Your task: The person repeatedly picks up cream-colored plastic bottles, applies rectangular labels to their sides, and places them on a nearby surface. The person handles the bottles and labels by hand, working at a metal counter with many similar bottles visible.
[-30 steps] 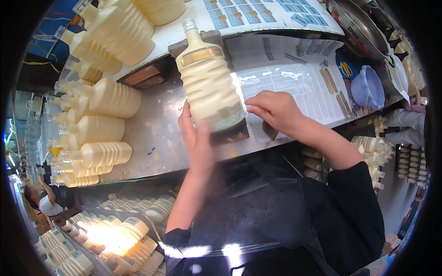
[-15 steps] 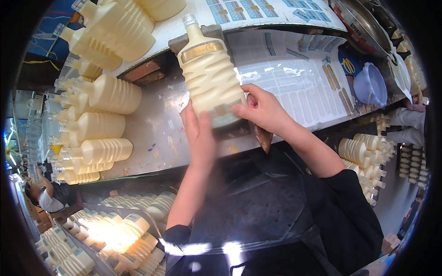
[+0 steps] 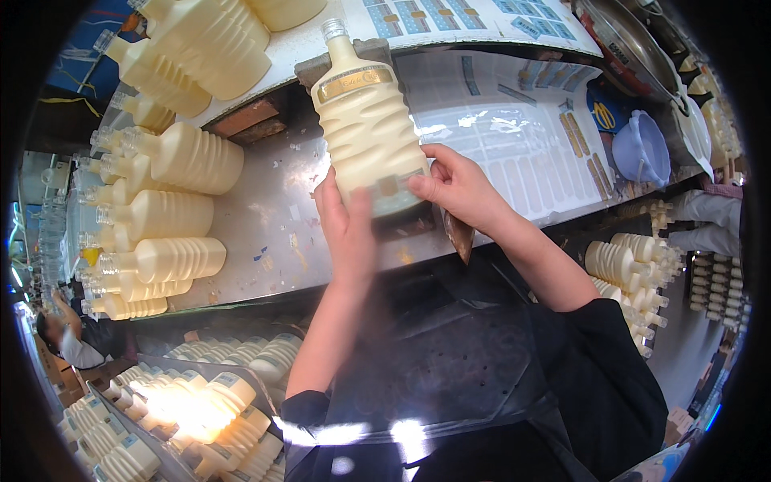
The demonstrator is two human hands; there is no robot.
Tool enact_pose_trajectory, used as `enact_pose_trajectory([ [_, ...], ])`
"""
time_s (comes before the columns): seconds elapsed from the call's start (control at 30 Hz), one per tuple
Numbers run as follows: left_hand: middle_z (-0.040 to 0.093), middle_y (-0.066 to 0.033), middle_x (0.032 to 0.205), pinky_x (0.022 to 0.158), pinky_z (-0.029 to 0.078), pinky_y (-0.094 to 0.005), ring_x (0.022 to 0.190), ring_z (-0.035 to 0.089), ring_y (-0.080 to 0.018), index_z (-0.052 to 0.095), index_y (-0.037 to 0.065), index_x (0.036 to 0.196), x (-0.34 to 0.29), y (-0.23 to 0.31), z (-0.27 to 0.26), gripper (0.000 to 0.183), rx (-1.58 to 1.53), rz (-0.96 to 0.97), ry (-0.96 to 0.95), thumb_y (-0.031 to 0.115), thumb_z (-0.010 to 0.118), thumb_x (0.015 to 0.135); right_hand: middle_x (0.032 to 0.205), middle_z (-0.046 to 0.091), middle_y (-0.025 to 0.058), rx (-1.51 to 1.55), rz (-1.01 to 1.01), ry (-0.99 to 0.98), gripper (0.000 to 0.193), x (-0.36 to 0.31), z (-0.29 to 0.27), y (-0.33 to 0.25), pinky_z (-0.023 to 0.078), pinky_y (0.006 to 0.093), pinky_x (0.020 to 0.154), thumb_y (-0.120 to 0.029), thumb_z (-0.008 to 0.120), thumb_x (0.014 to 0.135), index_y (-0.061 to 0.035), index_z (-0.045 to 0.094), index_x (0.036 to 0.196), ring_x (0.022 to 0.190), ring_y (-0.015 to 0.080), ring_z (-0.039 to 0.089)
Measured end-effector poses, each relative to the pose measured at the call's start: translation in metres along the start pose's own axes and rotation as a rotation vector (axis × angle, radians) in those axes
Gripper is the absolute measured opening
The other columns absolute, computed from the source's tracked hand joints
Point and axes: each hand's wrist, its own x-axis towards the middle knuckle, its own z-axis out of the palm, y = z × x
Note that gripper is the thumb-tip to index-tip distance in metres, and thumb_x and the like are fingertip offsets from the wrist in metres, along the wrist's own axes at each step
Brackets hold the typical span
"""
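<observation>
A cream-coloured bottle (image 3: 363, 120) with wavy ridged sides and a clear neck lies between my hands, its neck pointing away from me and set over a dark block (image 3: 376, 53). A gold label (image 3: 353, 83) sits at its shoulder, and a pale blue-grey label with a gold square (image 3: 389, 185) wraps its base. My left hand (image 3: 347, 229) grips the bottle's lower left side, partly blurred. At the lower right side, my right hand (image 3: 459, 186) holds the bottle, thumb pressed on the base label. The fingertips behind the bottle are hidden.
Several similar bottles (image 3: 178, 249) line the left of the metal table (image 3: 281, 265). Label sheets (image 3: 426, 18) lie on the far shelf, and a backing sheet (image 3: 514, 153) on the right. A lilac bucket (image 3: 642, 149) stands farther right. Crates of bottles (image 3: 209, 402) sit lower left; a person (image 3: 76, 337) is beyond.
Both hands keep their hold on the bottle, with only a slight shift. The whole view has moved a little; nothing is let go.
</observation>
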Motion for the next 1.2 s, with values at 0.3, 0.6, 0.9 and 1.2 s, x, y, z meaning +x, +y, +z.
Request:
enact_pose_trajectory([
  [0.3, 0.043, -0.0194, 0.143, 0.118, 0.028, -0.0419, 0.136, 0.04, -0.0306, 0.041, -0.003, 0.151, 0.001, -0.002, 0.001, 0.06, -0.033, 0.023, -0.016, 0.03, 0.056, 0.103, 0.081, 0.062, -0.001, 0.003, 0.027, -0.007, 0.053, -0.002, 0.0, -0.005, 0.044, 0.0215, 0.064, -0.03, 0.074, 0.095, 0.0007, 0.057, 0.135, 0.071, 0.0033, 0.052],
  [0.6, 0.041, -0.0188, 0.148, 0.119, 0.028, -0.0409, 0.141, 0.039, -0.0294, 0.038, -0.002, 0.153, -0.002, -0.01, -0.003, 0.06, -0.453, -0.081, 0.01, 0.033, 0.05, 0.107, 0.093, 0.064, 0.0006, 0.138, 0.088, -0.07, 0.054, -0.003, -0.007, -0.016, 0.046, 0.0219, 0.065, -0.03, 0.068, 0.1, 0.0001, 0.053, 0.143, 0.075, 0.0032, 0.053],
  [0.9, 0.037, -0.0153, 0.156, 0.119, 0.031, -0.0381, 0.143, 0.038, -0.0242, 0.034, -0.001, 0.155, -0.007, 0.012, -0.003, 0.056, -0.474, -0.156, -0.041, 0.02, 0.053, 0.106, 0.09, 0.068, 0.0043, 0.113, 0.023, -0.015, 0.058, -0.006, 0.0, -0.005, 0.052, 0.0275, 0.074, -0.026, 0.073, 0.096, -0.0022, 0.055, 0.145, 0.081, 0.0094, 0.061],
  [1.2, 0.038, -0.0146, 0.153, 0.119, 0.031, -0.0382, 0.143, 0.039, -0.0241, 0.034, -0.001, 0.155, -0.006, 0.005, -0.002, 0.057, -0.419, -0.129, -0.02, 0.019, 0.053, 0.105, 0.09, 0.067, 0.0034, 0.096, 0.007, -0.004, 0.061, -0.006, 0.001, -0.003, 0.051, 0.026, 0.075, -0.029, 0.073, 0.096, 0.0004, 0.052, 0.146, 0.081, 0.0084, 0.059],
])
